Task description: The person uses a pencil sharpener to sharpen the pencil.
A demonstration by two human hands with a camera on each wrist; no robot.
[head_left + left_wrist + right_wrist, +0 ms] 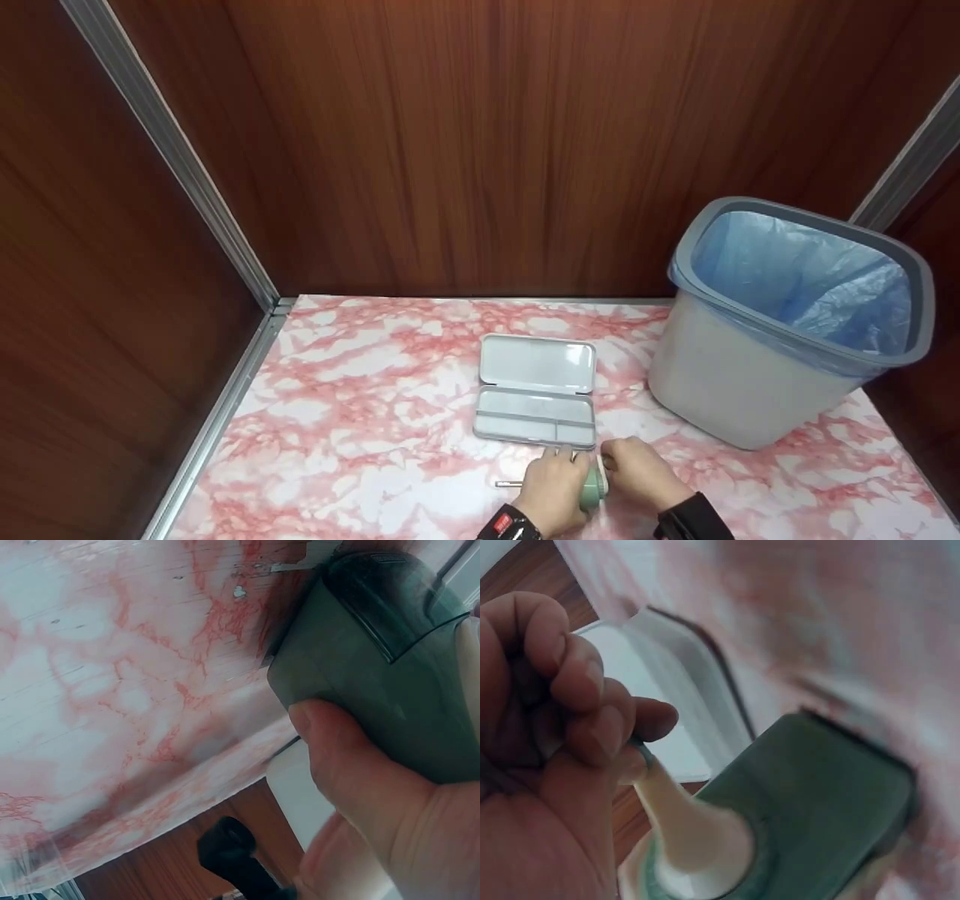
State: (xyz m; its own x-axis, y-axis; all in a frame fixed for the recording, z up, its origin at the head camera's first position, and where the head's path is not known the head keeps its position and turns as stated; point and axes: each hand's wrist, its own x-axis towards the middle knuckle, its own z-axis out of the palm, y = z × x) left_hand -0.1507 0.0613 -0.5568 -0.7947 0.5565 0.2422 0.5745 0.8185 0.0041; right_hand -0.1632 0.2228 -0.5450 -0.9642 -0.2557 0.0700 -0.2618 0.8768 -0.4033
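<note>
A green crank pencil sharpener (592, 489) stands near the front of the table. My left hand (553, 487) grips its body, the thumb lying along the green side (360, 682) in the left wrist view. From the sharpener's left side a thin pencil (508, 484) sticks out past my left hand; its other end is hidden. On the opposite side, my right hand (641, 471) pinches the end of the cream crank handle (679, 817) with curled fingers. Just beyond both hands lies an open pencil case (536, 390), pale grey, its lid folded back.
A tall bin (720, 375) with a grey rim and blue liner stands on the right of the table. Brown wood-look panels (465, 150) close off the back and sides. The table (360, 405) has a red-and-white marbled top.
</note>
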